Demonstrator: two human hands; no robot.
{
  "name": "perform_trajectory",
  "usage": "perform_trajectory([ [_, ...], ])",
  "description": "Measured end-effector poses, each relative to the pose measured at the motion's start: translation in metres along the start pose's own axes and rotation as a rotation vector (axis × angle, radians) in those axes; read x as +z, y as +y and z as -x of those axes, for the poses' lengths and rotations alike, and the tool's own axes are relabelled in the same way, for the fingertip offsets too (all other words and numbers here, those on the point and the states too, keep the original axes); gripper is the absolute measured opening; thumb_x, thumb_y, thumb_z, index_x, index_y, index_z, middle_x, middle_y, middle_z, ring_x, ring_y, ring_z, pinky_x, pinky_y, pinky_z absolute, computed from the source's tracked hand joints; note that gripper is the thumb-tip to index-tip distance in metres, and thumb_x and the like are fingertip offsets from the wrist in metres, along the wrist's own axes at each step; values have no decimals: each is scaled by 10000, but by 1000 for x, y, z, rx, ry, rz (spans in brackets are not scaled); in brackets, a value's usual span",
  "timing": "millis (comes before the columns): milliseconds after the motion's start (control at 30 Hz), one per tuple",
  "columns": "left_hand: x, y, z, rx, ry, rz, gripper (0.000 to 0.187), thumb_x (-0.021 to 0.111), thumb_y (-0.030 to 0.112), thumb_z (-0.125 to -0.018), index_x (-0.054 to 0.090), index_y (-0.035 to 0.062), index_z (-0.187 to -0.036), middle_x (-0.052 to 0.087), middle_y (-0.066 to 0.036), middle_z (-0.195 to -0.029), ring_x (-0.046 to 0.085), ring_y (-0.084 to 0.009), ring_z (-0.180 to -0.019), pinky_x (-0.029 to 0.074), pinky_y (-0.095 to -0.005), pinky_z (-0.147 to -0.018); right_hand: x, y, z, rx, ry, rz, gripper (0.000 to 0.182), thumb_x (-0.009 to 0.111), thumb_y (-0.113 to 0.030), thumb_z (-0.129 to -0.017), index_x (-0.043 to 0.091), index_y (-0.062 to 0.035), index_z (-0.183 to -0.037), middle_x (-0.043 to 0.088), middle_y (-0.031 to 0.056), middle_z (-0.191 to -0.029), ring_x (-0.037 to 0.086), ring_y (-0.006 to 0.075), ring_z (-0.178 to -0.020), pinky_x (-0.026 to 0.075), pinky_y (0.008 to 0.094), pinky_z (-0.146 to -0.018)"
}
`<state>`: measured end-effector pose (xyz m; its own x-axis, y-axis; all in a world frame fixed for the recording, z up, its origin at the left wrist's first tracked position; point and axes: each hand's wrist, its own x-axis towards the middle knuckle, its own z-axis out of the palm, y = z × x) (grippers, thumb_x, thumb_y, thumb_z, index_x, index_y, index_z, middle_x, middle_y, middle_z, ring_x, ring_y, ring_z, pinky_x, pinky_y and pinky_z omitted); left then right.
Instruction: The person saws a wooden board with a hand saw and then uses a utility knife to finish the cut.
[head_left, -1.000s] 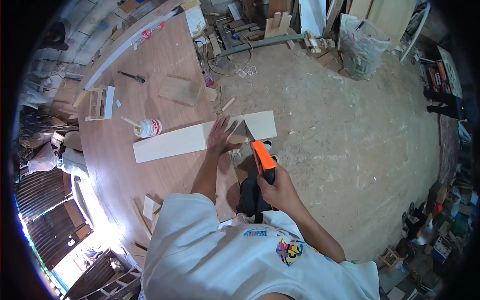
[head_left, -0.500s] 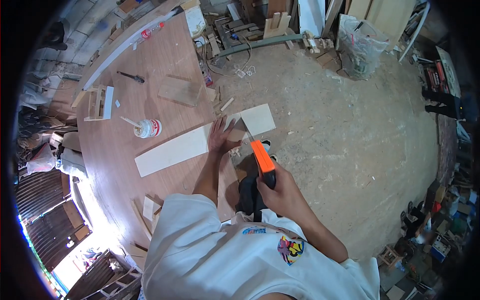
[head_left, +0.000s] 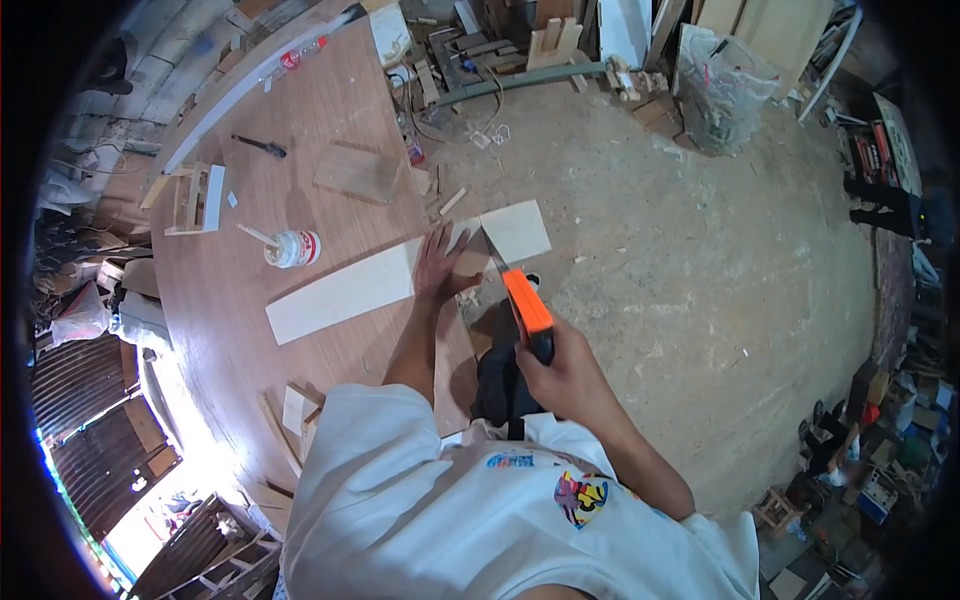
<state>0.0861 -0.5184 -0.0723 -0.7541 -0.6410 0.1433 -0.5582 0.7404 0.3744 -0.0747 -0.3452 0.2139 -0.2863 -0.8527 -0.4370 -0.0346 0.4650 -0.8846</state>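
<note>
Nearest, the right hand [head_left: 560, 375] has its fingers wrapped around the orange-handled saw [head_left: 524, 305], whose blade runs up into the pale board [head_left: 400, 270]. Just beyond, the left hand [head_left: 440, 268] lies flat with fingers spread, pressing the board onto the counter [head_left: 250, 330]; the board's far end overhangs the counter's edge above the dusty floor [head_left: 680, 260]. Farther left on the counter stands a glue bottle [head_left: 292, 248], then a small wooden frame [head_left: 192, 198].

A rough woodworking workshop: a sawdust-strewn floor [head_left: 680, 260], timber offcuts [head_left: 545, 40] stacked by the wall, a large plywood worktable [head_left: 250, 330] and a glue bottle [head_left: 292, 248].
</note>
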Motion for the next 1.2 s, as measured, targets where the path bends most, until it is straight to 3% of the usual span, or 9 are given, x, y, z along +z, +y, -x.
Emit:
perform_trajectory([
  [100, -1, -2, -12, -6, -2, -16, 962, 856, 430, -553, 501, 177, -1411, 479, -191, -1402, 418, -361, -1346, 315, -500, -1146, -4, 2, -2, 37, -18, -32, 207, 577, -3, -821, 565, -4, -1027, 626, 180, -842, 638, 274, -794, 489, 364, -752],
  [167, 0, -2, -12, -15, 30, -20, 939, 844, 438, -567, 510, 175, -1404, 478, -188, -1404, 415, -371, -1346, 321, -503, -1141, 3, 12, -12, -8, 15, -8, 147, 596, -25, -842, 548, 24, -972, 552, 95, -737, 527, 158, -710, 464, 339, -696],
  [367, 3, -3, -14, -40, 115, -18, 906, 836, 437, -576, 532, 160, -1382, 477, -189, -1405, 437, -382, -1313, 343, -508, -1117, 28, 47, -48, -47, 6, 54, 126, 589, -25, -827, 539, 11, -937, 552, 130, -733, 521, 168, -691, 460, 344, -663],
  [633, 2, -4, -12, -39, 39, -38, 919, 834, 442, -575, 520, 173, -1396, 460, -182, -1429, 412, -379, -1335, 327, -503, -1132, -4, -8, 6, -56, -24, -61, 101, 576, -13, -829, 535, 8, -919, 531, 105, -735, 524, 157, -712, 457, 331, -676],
  [700, 0, -3, -12, -37, 18, -44, 918, 832, 443, -577, 519, 174, -1397, 457, -181, -1434, 404, -379, -1341, 323, -501, -1137, 0, 8, -5, -97, 13, 2, 334, 589, -28, -804, 548, 18, -1132, 641, 252, -863, 670, 426, -854, 512, 424, -757],
  [733, 0, -3, -11, -25, 35, -43, 917, 830, 443, -578, 519, 174, -1397, 460, -181, -1432, 412, -378, -1337, 322, -500, -1139, 2, 14, -16, -93, 16, -3, 334, 589, -28, -804, 548, 18, -1132, 641, 252, -863, 670, 426, -854, 512, 424, -757],
  [833, 1, -3, -10, -17, 53, -32, 909, 829, 444, -579, 525, 175, -1393, 467, -182, -1426, 429, -376, -1329, 319, -499, -1142, 14, 36, -56, 135, -56, 40, 321, 588, -55, -817, 553, 14, -1128, 642, 258, -846, 676, 418, -826, 511, 438, -749],
  [900, 2, -5, -13, -19, 60, -24, 904, 829, 444, -579, 531, 175, -1389, 471, -183, -1422, 438, -374, -1325, 318, -499, -1144, 25, 42, -70, -40, 38, 49, 103, 580, -48, -832, 541, -4, -917, 554, 118, -711, 554, 197, -675, 469, 357, -654],
  [1200, -2, -3, -14, -18, 31, -10, 919, 846, 425, -548, 545, 171, -1379, 481, -202, -1405, 448, -371, -1321, 328, -498, -1137, 5, 10, -11, -143, 58, -59, 109, 573, -39, -842, 536, -2, -938, 552, 110, -709, 554, 187, -676, 474, 351, -662],
])
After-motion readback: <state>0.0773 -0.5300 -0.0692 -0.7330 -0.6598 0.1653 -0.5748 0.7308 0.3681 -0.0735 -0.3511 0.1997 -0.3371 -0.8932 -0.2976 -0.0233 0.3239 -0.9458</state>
